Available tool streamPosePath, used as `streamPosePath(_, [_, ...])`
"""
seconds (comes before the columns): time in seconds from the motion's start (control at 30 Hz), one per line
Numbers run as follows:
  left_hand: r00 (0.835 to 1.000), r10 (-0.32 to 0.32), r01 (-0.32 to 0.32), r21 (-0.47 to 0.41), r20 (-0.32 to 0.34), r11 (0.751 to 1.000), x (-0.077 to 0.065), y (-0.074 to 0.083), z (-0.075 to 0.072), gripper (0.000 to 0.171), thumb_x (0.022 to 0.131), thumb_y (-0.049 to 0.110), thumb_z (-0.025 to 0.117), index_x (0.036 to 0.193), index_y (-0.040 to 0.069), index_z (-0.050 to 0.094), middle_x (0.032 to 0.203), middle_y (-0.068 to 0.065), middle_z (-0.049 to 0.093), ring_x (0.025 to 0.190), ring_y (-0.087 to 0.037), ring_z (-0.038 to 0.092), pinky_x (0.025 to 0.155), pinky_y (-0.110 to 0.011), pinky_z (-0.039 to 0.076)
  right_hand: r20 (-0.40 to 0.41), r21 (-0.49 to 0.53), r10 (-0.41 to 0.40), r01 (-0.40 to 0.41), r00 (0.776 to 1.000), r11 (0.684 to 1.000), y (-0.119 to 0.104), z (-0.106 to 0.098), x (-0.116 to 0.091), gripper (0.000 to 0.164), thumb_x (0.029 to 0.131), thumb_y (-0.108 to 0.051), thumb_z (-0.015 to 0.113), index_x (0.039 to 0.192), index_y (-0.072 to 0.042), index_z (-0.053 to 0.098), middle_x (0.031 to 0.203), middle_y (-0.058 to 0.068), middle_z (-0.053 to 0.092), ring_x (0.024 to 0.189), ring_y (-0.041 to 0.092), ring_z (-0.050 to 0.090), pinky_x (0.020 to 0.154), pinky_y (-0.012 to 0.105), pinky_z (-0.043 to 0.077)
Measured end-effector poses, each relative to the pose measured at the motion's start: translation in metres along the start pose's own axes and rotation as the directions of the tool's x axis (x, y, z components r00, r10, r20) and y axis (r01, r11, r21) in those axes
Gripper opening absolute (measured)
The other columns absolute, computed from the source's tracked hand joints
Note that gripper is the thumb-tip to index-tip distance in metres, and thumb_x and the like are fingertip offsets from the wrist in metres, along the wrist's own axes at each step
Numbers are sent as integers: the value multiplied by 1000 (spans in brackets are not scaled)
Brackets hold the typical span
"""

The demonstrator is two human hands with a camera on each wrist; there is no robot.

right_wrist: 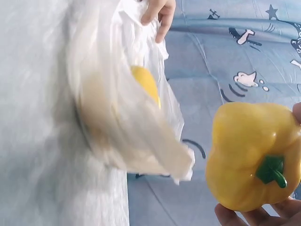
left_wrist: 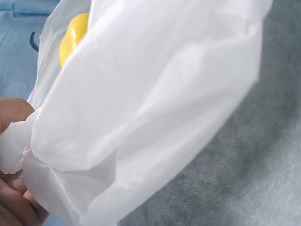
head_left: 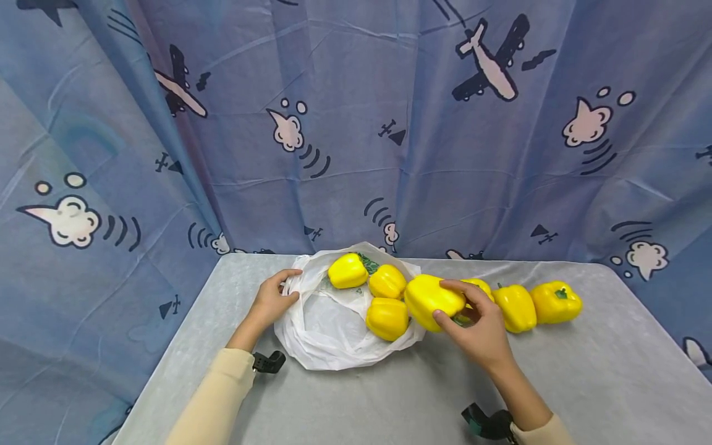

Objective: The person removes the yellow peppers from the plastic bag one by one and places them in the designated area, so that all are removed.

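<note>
A white plastic bag (head_left: 330, 324) lies wide-mouthed on the table, with three yellow bell peppers in it: one at the back (head_left: 347, 271), one beside it (head_left: 387, 282) and one in front (head_left: 386, 319). My left hand (head_left: 272, 300) grips the left side of its rim; the left wrist view shows bunched plastic (left_wrist: 16, 143) between thumb and fingers. At the bag's right edge, my right hand (head_left: 481, 327) holds another yellow bell pepper (head_left: 431, 301) between thumb and fingers. Its green stem (right_wrist: 273, 172) shows in the right wrist view.
To the right of the held pepper stand more yellow bell peppers in a row: one partly hidden (head_left: 479, 287), one in the middle (head_left: 515, 308) and one at the end (head_left: 556, 302). A blue printed curtain (head_left: 345, 204) hangs behind the grey-covered table (head_left: 606, 383).
</note>
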State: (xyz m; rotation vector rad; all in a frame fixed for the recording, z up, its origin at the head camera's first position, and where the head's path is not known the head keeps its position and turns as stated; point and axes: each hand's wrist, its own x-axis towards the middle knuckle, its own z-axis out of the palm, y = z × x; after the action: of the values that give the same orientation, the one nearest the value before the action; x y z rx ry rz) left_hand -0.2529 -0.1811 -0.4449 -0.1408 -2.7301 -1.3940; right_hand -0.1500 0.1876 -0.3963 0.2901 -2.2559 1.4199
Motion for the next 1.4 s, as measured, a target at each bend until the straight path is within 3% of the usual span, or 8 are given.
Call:
streamPosePath(0.1, [1000,4,-4,7,2,1000,0,-1,0,47,81,3,65,127,13,61,130,-16,59,84,-25,64,66,-26,50,-16,-26,16,-16,1000,1000,3,-8,-4,48,72,2,79,118,-6,65,116,9,63,98,-2,56,80,8,46])
streamPosePath(0.27, [1000,2,-2,17,1,1000,1,-2,0,47,81,2,64,127,12,60,130,-17,58,85,-24,64,66,-27,50,-38,-68,42,-45,998,997,12,-19,-10,48,71,1,80,116,-5,65,116,-4,62,99,-4,55,79,8,46])
streamPosePath(0.47, [1000,7,-7,21,0,1000,1,-3,0,48,81,3,64,128,12,60,129,-17,59,86,-25,65,67,-27,50,-57,-85,30,-35,998,996,24,-25,-16,49,69,4,80,115,-4,65,112,-4,63,98,-7,55,75,7,47])
streamPosePath(0.67, [1000,13,-13,16,0,1000,2,-2,0,48,81,3,64,127,12,60,129,-17,59,86,-26,64,67,-27,50,-47,-134,34,-40,998,990,33,-26,-22,50,69,-1,82,116,-8,66,109,-18,59,94,-8,53,72,8,47])
streamPosePath(0.97, [1000,9,-9,16,2,1000,2,-2,1,48,81,3,64,127,12,61,128,-18,59,84,-25,63,66,-26,50,-42,-153,57,-62,998,986,47,-22,-30,50,67,-1,83,114,-8,66,108,-9,60,87,-4,50,66,15,47])
streamPosePath(1.2, [1000,16,-16,18,2,1000,2,-2,1,47,81,2,65,127,12,60,127,-19,59,83,-24,63,65,-27,49,-23,-206,90,-93,996,974,57,-20,-37,47,68,-5,83,112,-9,65,108,6,63,87,-6,49,64,21,49])
streamPosePath(1.4, [1000,9,-9,12,6,1000,2,-1,1,47,81,2,65,127,12,60,129,-19,58,83,-24,63,65,-27,49,-13,-213,108,-108,994,971,63,-19,-39,47,68,-6,83,111,-9,65,106,8,65,84,-4,49,62,24,49])
